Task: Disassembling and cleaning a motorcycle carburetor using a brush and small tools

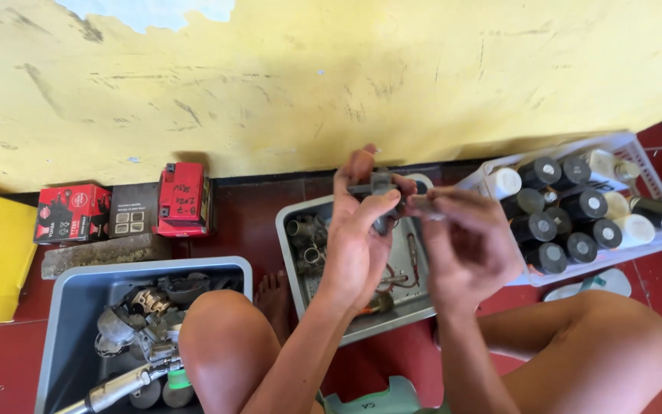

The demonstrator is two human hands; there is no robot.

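Metal part (381, 186), small and grey, is sitting pinched in my left hand (358, 238), raised over the grey tray (294, 211). I'm bringing my right hand (465, 249) in just beside it, fingertips pressed together on something thin; what it is I cannot tell. I'm judging this a fitting step; next calls for steady alignment. White crate (657, 172) of cans is waiting off right.

Bright daylight, soft shadows, blurred hands, edges stretched
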